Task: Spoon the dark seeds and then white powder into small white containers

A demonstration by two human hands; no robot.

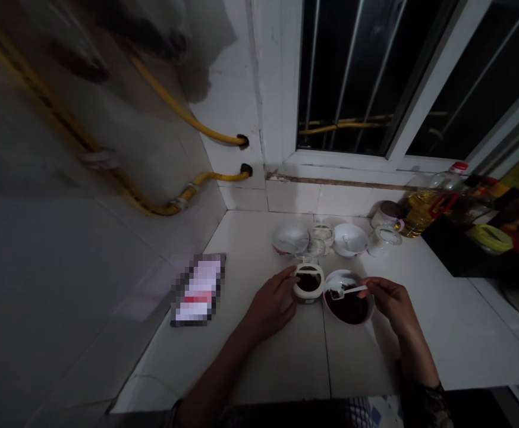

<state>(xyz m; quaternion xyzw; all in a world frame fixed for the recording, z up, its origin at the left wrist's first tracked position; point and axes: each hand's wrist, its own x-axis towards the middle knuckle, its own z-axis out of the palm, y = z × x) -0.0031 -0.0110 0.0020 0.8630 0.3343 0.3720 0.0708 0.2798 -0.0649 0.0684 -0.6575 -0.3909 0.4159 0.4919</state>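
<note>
My left hand point(273, 304) grips the left side of a small round jar point(309, 295) with a pale rim and dark contents. The jar stands on the counter, its top uncovered. My right hand point(390, 303) pinches the handle of a small white spoon point(352, 290). The spoon's head is over a bowl point(370, 318) just right of the jar. Dark, fine-looking stuff point(348, 308) covers much of the bowl's inside. Whether the spoon carries anything is too small to tell.
Behind the jar stand two white bowls point(291, 239) point(351, 240) and small clear jars point(323, 233). An oil bottle point(420, 211) and a black box point(450, 246) are at the right. A phone point(200, 290) lies left on the white-tiled counter point(250, 244). Yellow pipes point(188, 195) run along the wall.
</note>
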